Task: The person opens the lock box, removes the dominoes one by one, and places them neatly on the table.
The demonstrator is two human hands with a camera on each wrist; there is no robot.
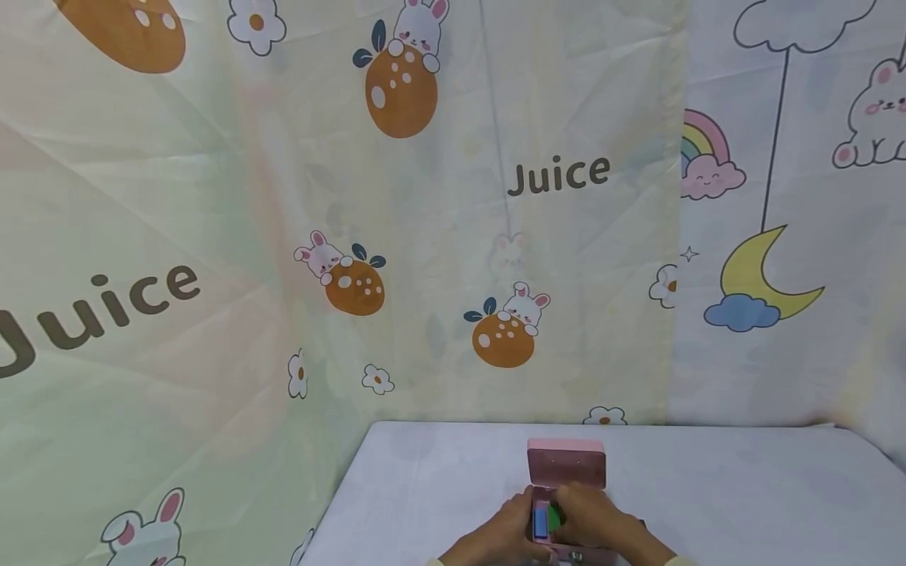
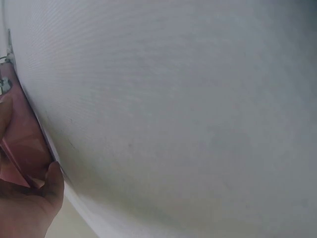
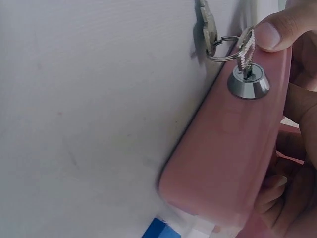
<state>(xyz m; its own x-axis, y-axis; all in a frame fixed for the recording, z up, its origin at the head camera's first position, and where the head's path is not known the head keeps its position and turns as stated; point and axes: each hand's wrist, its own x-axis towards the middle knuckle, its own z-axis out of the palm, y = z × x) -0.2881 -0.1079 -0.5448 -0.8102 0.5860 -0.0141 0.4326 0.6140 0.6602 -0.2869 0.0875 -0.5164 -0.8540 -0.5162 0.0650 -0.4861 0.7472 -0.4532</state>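
A pink metal lock box [image 1: 566,464] stands on the table with its lid raised. My left hand [image 1: 504,528] grips the box's left side, its thumb across the front near the lock. Inside the box, my right hand [image 1: 589,515] has its fingers curled at a small green object [image 1: 554,517] and seems to pinch it; the fingertips are partly hidden. Beside the green object lies a blue block-like object [image 1: 541,522]. The front of the box carries a silver lock [image 3: 248,84] with a key [image 3: 246,49] in it. A second key [image 3: 208,25] hangs from the same ring.
A white cloth covers the table [image 1: 425,472]. By the box's side a blue and white block [image 3: 161,229] is partly cut off by the right wrist view's edge. Printed curtains [image 1: 439,204] hang behind and to the left of the table.
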